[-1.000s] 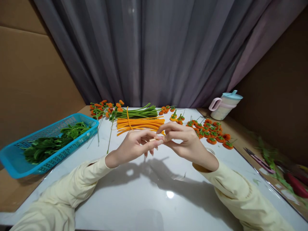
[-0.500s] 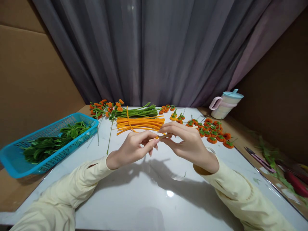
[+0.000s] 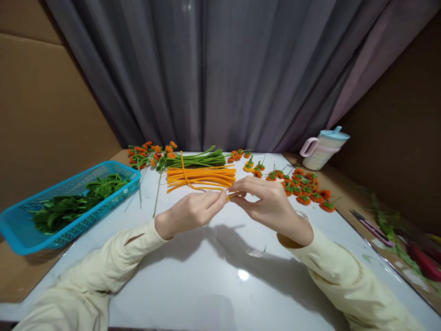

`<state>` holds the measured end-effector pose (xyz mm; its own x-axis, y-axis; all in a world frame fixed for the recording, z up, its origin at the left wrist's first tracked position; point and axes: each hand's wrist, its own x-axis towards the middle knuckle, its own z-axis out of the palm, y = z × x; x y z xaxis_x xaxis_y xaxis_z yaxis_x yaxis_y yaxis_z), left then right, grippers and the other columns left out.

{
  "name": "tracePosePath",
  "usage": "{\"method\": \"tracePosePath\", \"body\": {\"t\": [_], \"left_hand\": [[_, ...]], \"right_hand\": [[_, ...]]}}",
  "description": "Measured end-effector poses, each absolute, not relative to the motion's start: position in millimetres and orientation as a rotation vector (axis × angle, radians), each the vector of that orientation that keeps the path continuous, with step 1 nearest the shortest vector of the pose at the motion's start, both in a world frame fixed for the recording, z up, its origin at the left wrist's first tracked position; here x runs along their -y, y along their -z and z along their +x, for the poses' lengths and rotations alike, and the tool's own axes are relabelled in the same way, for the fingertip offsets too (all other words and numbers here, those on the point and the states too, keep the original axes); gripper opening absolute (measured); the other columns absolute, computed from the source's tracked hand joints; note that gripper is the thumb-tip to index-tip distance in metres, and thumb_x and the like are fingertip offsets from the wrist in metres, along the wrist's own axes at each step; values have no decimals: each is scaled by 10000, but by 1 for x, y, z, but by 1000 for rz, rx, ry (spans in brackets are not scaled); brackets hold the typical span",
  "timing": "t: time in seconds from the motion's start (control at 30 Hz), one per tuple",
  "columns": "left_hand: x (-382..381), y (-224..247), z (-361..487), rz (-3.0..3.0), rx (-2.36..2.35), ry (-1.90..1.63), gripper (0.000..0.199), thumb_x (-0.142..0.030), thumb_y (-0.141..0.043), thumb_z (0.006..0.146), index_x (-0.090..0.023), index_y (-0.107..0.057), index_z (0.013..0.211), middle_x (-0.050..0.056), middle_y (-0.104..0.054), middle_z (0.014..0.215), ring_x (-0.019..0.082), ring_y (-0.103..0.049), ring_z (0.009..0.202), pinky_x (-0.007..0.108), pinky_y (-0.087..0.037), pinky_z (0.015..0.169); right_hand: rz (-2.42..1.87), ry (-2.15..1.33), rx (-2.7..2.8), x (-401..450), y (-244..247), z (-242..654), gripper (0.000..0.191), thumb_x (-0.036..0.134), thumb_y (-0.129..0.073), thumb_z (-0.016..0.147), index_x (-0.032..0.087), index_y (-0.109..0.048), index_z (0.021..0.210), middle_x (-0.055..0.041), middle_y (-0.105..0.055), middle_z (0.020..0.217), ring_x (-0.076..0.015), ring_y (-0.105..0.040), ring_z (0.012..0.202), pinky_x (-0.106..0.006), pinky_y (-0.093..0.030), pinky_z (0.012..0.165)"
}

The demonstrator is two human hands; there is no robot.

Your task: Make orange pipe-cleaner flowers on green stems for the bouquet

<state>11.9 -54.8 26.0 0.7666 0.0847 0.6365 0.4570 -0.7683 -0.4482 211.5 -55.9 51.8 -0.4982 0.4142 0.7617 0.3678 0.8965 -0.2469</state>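
Observation:
Above the middle of the white table, my left hand [image 3: 193, 209] and my right hand [image 3: 267, 200] meet at the fingertips. My right hand pinches a thin wooden-looking stick [image 3: 235, 195]. The closed fingers of my left hand press at the stick's left end, on an orange pipe cleaner [image 3: 206, 188] whose long free part runs left and bends up across the pile behind. A bit of orange shows on the stick; how it is wound is hidden by my fingers. Just beyond lie a pile of orange pipe cleaners [image 3: 210, 175] and a green bundle of pipe cleaners [image 3: 203, 159].
A blue basket [image 3: 74, 225] with green leaf pieces stands left. Orange flowers on stems [image 3: 155, 149] lie back left; orange flower heads [image 3: 306, 188] cluster right. A lidded cup [image 3: 324, 149], scissors [image 3: 374, 230] and green scraps [image 3: 386, 220] are at the right, before a grey curtain [image 3: 220, 73].
My left hand has rolled over, its fingers now closed together with the back of the hand showing. The orange pipe cleaner's lower part now shows left of the fingertips. My right hand has barely moved.

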Motion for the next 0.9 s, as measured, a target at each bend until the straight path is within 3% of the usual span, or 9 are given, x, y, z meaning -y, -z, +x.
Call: {"method": "tracePosePath", "body": {"t": [0.4,0.53,0.73,0.9], "left_hand": [[51,-17,7,-2756,646,911,236,-182,-402,921,-134,-550,1099,101,-680,861,190,-668,803,293,-565,689],[55,-26,10,-2805,676,991,187,-192,-411,918,-133,-584,962,85,-679,799,177,-662,726,282,-541,660],[60,-40,14,-3156,1005,1288,170,-209,-450,911,-141,-577,821,-22,-600,589,47,-535,437,141,-425,464],[60,-44,12,-3364,1269,1377,221,-290,-483,902,-135,-582,780,-36,-538,528,41,-495,404,136,-408,433]], "right_hand": [[-532,36,2219,56,-53,213,88,85,-555,836,152,-599,799,-47,-643,718,-146,-608,671,-246,-503,589],[-520,70,2240,56,-51,214,74,90,-552,844,143,-600,827,-63,-643,745,-159,-605,693,-261,-508,601],[-518,42,2314,55,-52,216,97,101,-520,872,145,-606,867,-74,-646,777,-173,-600,725,-293,-507,630],[-514,-14,2322,54,-53,217,108,118,-516,885,161,-613,864,-69,-656,788,-163,-602,728,-286,-511,634]]}}
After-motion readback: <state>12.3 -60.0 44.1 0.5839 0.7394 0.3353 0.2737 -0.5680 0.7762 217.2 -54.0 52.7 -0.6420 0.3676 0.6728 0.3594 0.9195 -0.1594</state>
